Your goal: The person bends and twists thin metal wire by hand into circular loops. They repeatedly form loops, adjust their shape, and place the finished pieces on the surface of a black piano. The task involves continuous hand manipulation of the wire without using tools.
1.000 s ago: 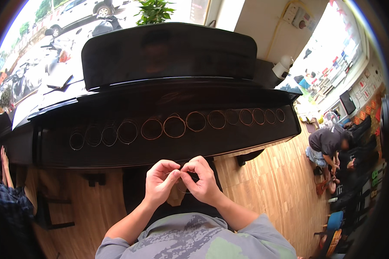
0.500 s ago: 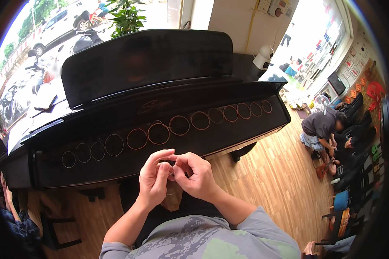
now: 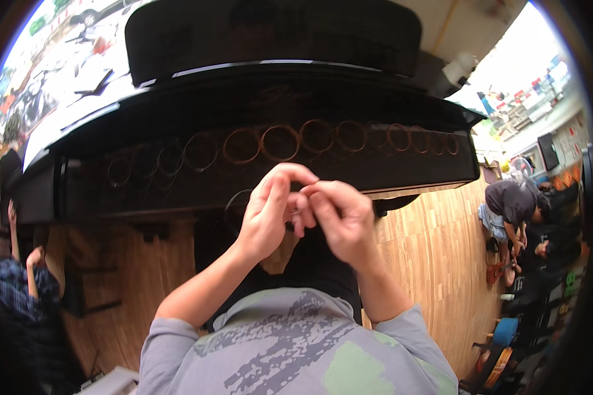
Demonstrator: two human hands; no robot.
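My left hand (image 3: pixel 268 214) and my right hand (image 3: pixel 341 214) meet just in front of a black piano (image 3: pixel 178 203), fingertips pinched together. A thin wire string (image 3: pixel 228 205) curves out in a loop beside my left hand. Its part between my fingers is mostly hidden and blurred. Past my hands, a row of coiled strings lies along the piano's closed lid. Silver coils (image 3: pixel 200 135) are on the left. Larger copper-coloured coils (image 3: pixel 261 143) sit in the middle, with smaller copper-coloured ones (image 3: pixel 408 138) to the right.
A person (image 3: pixel 29 276) sits at the far left with a hand at the piano's end. Another person (image 3: pixel 512 204) bends forward on the right over wooden flooring (image 3: pixel 428 263). A white device (image 3: pixel 460 67) stands at the back right. Dark cases and small instruments line the right side.
My view has tilted down and shifted, so the piano and coils sit higher in the picture. My hands stay together, the right fingers slightly more extended. A wire loop now shows left of them.
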